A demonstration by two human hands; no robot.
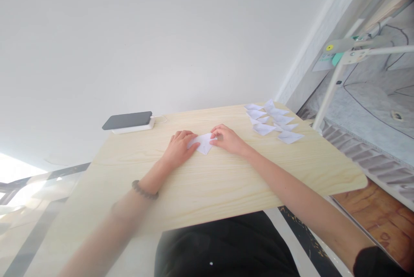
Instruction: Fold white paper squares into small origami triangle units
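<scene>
A small folded white paper (204, 143) lies on the table between my hands, its lower edge coming to a point toward me. My left hand (181, 147) rests over its left end, thumb pressing on the paper and fingers behind it. The right end is pinched between the thumb and fingers of my right hand (228, 140). Several folded white paper pieces (264, 129) of pointed shape sit in two rough columns at the right back of the table. Parts of the held paper are hidden under my fingers.
The light wooden table (181, 201) stands against a white wall (161, 35). At its back left, a dark phone (127, 120) lies on a white block (136, 128), with a white cable (161, 117) beside it. A white metal frame (333, 83) rises beyond the right edge.
</scene>
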